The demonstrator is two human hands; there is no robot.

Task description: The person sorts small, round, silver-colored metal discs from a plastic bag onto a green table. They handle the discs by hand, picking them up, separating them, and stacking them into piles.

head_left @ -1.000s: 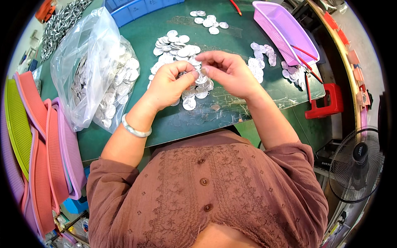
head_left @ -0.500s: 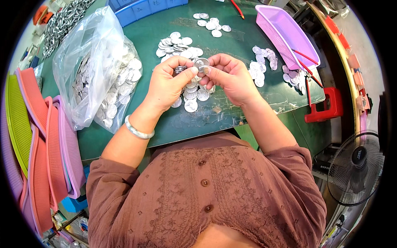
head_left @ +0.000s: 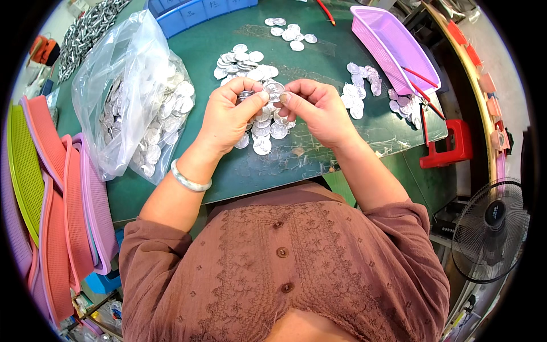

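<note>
A round silver medal (head_left: 274, 90) is pinched at its left edge between the thumb and forefinger of my left hand (head_left: 229, 114), over the near part of the table. More silver discs are tucked in that hand's curled fingers. My right hand (head_left: 322, 112) is closed, with its thumb and forefinger tips at the medal's right edge. Beneath and beyond my hands lies a loose pile of similar medals (head_left: 262, 146), some with small loops, partly hidden by my fingers. To the left, a clear plastic bag (head_left: 122, 62) holds many more of them.
Small groups of medals lie at the far middle (head_left: 293, 34) and right (head_left: 354, 101). A purple basket (head_left: 364, 34) and red-handled pliers (head_left: 421, 91) sit at the right. Beyond are a blue bin (head_left: 199, 16) and metal pieces (head_left: 88, 28). Stacked baskets (head_left: 74, 211) stand left, a fan (head_left: 493, 219) right.
My right thumb and fingers have shifted slightly on the medal, so more of its face shows. The left hand keeps its grip. The piles look the same.
</note>
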